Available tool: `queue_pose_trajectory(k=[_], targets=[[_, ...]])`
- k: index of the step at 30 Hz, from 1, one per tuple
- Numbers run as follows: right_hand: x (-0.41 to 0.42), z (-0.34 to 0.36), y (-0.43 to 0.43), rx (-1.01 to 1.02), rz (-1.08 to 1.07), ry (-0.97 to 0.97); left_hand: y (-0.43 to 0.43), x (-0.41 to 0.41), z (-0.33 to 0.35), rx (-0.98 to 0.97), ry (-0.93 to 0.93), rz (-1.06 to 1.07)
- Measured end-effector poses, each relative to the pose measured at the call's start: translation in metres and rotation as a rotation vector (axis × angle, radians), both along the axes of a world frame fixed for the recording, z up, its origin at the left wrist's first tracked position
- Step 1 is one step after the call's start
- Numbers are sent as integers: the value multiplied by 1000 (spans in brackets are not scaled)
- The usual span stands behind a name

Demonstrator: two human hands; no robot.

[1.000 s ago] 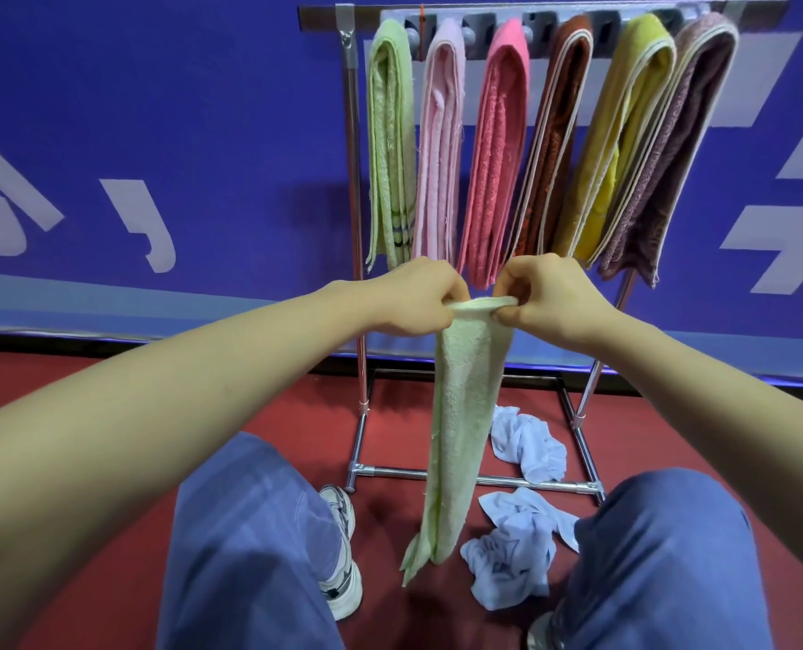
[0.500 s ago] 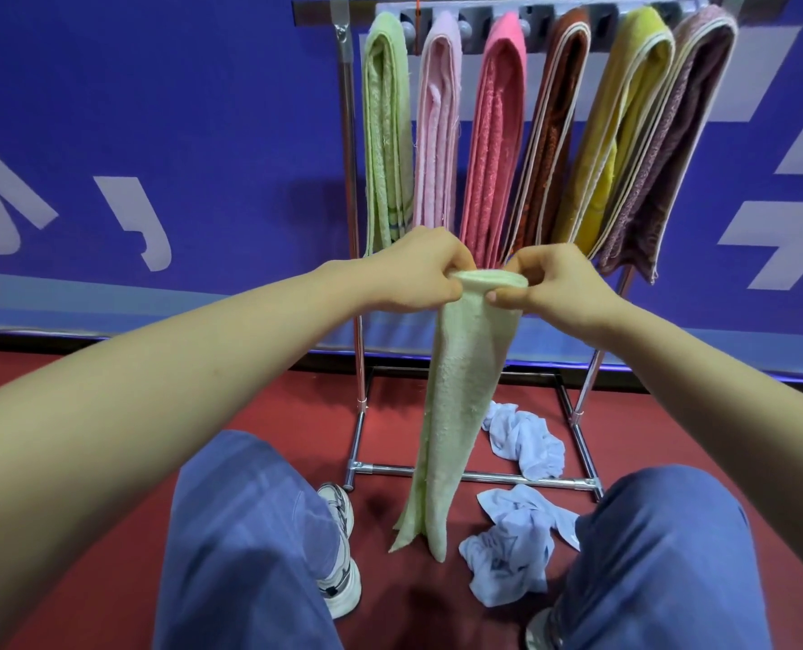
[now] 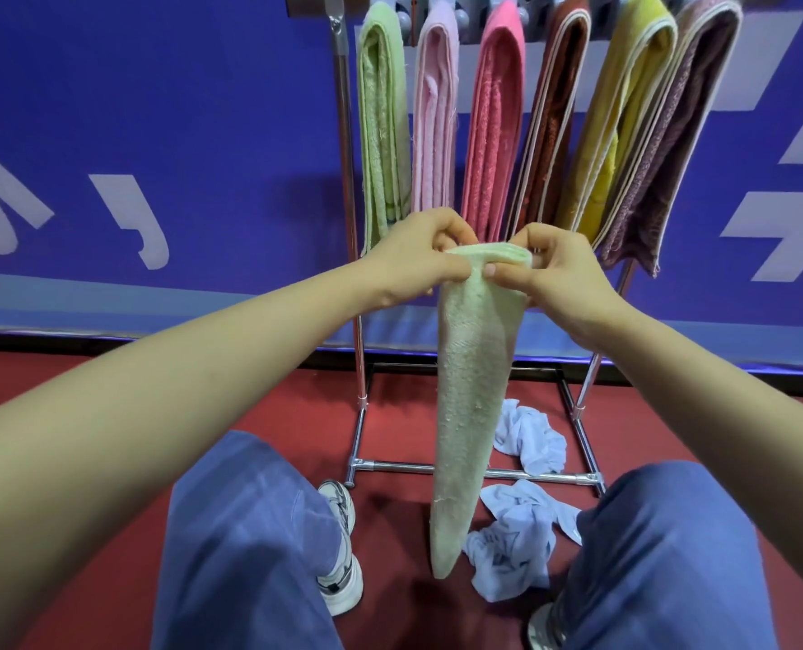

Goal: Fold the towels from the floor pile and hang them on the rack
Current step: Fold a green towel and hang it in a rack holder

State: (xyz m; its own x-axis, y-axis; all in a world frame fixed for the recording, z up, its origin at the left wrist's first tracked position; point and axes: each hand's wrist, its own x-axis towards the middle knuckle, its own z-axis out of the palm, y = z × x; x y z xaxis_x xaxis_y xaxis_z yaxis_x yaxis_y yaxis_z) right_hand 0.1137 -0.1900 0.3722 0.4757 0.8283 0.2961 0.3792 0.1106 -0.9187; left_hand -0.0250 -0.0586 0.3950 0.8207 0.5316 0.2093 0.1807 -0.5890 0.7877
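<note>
A pale green towel hangs folded lengthwise in front of me, its lower tip just above the red floor. My left hand grips its top edge on the left, and my right hand pinches the same edge on the right, the two hands almost touching. Behind them stands the metal rack with several folded towels over its top bar: green, pink, coral, brown, yellow and mauve. Two crumpled white towels lie on the floor, one inside the rack's base, one in front of it.
A blue wall with white markings rises right behind the rack. The rack's lower bar crosses the red floor at shoe height. My knees in blue trousers and a white shoe fill the foreground.
Both hands rose slightly with the pale green towel and shifted their grip along its top edge. The towel's lower end lifted and now hangs straighter and narrower.
</note>
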Motion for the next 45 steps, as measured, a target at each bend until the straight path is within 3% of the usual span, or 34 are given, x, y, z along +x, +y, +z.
queue_pose_trajectory(k=[4, 11, 17, 20, 24, 30, 33, 38, 41, 45], targets=[[0, 5, 3, 38, -21, 0, 6, -1, -33, -286, 55, -120], [11, -21, 21, 67, -87, 161, 4, 0, -101, -202, 258, -162], [28, -94, 45, -231, -120, 327, 9, 7, -131, -521, 232, -112], [31, -139, 52, -458, 62, 552, 27, 17, -152, -665, 160, -25], [33, -187, 60, -441, 180, 888, 57, 34, -183, -865, 68, 97], [57, -218, 81, -636, 274, 773, 94, 59, -224, -966, 48, 225], [62, -216, 93, -597, 268, 800, 98, 74, -232, -1035, 39, 247], [80, -201, 111, -433, 184, 965, 89, 87, -226, -1247, 34, 4], [90, -201, 121, -435, 89, 1066, 92, 81, -229, -1140, 182, -109], [92, -204, 126, -470, -55, 1172, 101, 70, -249, -831, 425, -129]])
